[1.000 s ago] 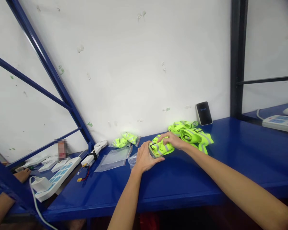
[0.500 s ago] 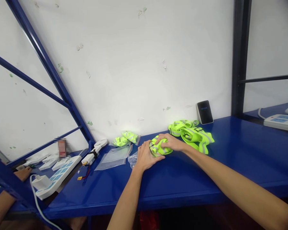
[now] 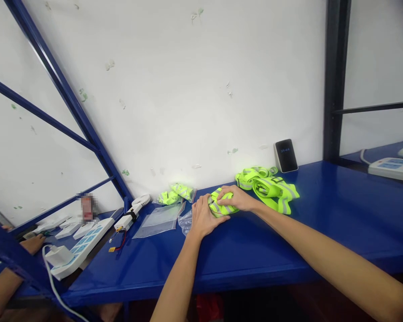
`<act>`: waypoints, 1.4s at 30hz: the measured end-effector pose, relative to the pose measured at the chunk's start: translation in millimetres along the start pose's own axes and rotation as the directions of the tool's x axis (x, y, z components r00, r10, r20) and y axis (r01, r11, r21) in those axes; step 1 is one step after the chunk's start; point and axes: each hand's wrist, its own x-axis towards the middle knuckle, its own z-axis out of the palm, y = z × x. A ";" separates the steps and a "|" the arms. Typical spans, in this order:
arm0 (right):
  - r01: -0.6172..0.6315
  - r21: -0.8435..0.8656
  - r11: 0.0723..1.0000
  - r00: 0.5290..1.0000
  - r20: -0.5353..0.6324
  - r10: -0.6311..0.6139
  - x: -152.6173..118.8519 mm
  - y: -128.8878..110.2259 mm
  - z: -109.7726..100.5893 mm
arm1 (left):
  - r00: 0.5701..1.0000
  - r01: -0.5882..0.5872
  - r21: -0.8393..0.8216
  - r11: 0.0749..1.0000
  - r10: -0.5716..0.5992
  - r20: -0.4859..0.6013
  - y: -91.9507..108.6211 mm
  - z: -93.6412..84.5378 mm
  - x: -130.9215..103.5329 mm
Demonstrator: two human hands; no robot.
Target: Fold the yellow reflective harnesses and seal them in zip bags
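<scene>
A bundled neon yellow reflective strap [image 3: 218,206] lies between my hands, partly inside a clear plastic bag [image 3: 185,222]. My left hand [image 3: 204,216] is wrapped round the bag and the bundle from the left. From the right, my right hand [image 3: 237,199] presses its fingers on top of the bundle. Two more neon straps [image 3: 275,193] lie loosely coiled to the right of my hands. Flat clear bags [image 3: 159,220] rest on the table to the left, with bagged neon bundles [image 3: 176,193] behind them.
The blue table [image 3: 255,250] meets a white wall. A small clock display [image 3: 286,155] stands at the back right. On the left are a white fan [image 3: 134,212] with wires and a power strip [image 3: 83,248]. Another person's hand [image 3: 33,243] shows at the far left.
My right hand's fingers have shifted slightly on the neon bundle. My left hand keeps its hold, and the view has moved a little.
</scene>
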 end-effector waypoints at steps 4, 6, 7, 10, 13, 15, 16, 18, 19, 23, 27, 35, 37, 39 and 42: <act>0.013 -0.019 1.000 0.996 0.087 -0.011 -0.6 -10.0 -0.3 | 0.999 0.028 0.002 1.000 -0.028 0.034 -0.8 -1.0 -0.3; -0.006 -0.039 0.999 0.998 0.064 0.008 -0.1 -10.3 1.8 | 0.999 0.024 -0.002 1.000 -0.024 0.025 -0.8 -1.4 -0.4; -0.023 -0.037 0.999 0.999 0.041 0.024 0.2 -9.1 3.2 | 1.000 0.017 -0.004 1.000 -0.017 0.017 -0.5 -1.6 -0.4; -0.070 0.005 0.998 0.997 -0.034 0.070 0.8 -3.4 7.7 | 1.000 0.002 0.011 1.000 -0.002 0.003 1.1 -1.9 -0.3; -0.095 0.057 0.994 0.992 -0.071 0.099 0.5 -1.3 10.5 | 1.000 0.007 0.053 0.999 -0.006 -0.007 3.0 -1.6 0.1; -0.119 0.096 0.988 0.990 -0.067 0.125 0.0 -3.5 11.0 | 1.000 0.009 0.077 0.997 -0.007 -0.016 4.4 -1.6 0.4; -0.124 0.108 0.986 0.989 -0.062 0.131 -0.4 -5.4 10.9 | 1.000 0.005 0.087 0.996 -0.004 -0.018 5.3 -1.7 0.6; -0.098 0.109 0.989 0.993 -0.061 0.105 -1.2 -10.0 10.2 | 1.000 -0.006 0.104 0.995 0.008 -0.021 7.4 -2.5 0.9; -0.069 0.100 0.993 0.995 -0.068 0.076 -1.6 -12.2 9.7 | 1.000 -0.010 0.109 0.994 0.012 -0.022 8.4 -3.1 1.0; -0.013 0.040 0.999 0.996 -0.088 0.017 -2.5 -16.1 8.5 | 0.999 -0.017 0.082 0.996 0.020 -0.038 10.9 -5.1 1.3; -0.041 -0.025 0.999 0.994 -0.104 0.038 -2.2 -12.7 8.4 | 0.998 -0.036 0.019 0.999 0.037 -0.054 10.9 -4.4 1.5; 0.040 -0.045 0.998 0.998 -0.047 -0.042 -2.3 -13.9 13.3 | 0.991 -0.124 -0.011 0.992 0.124 -0.052 17.4 -0.3 3.0; 0.042 -0.015 0.999 0.998 -0.047 -0.043 -2.9 -14.3 16.1 | 0.990 -0.129 -0.035 0.991 0.127 -0.063 18.8 0.6 3.2; 0.048 0.047 0.998 0.997 -0.065 -0.045 -2.9 -13.3 19.3 | 0.991 -0.118 -0.062 0.991 0.113 -0.078 19.4 1.1 3.0; 0.042 0.139 0.989 0.991 -0.130 -0.024 -1.8 -10.1 24.2 | 0.990 -0.106 -0.092 0.990 0.097 -0.099 19.6 0.4 2.6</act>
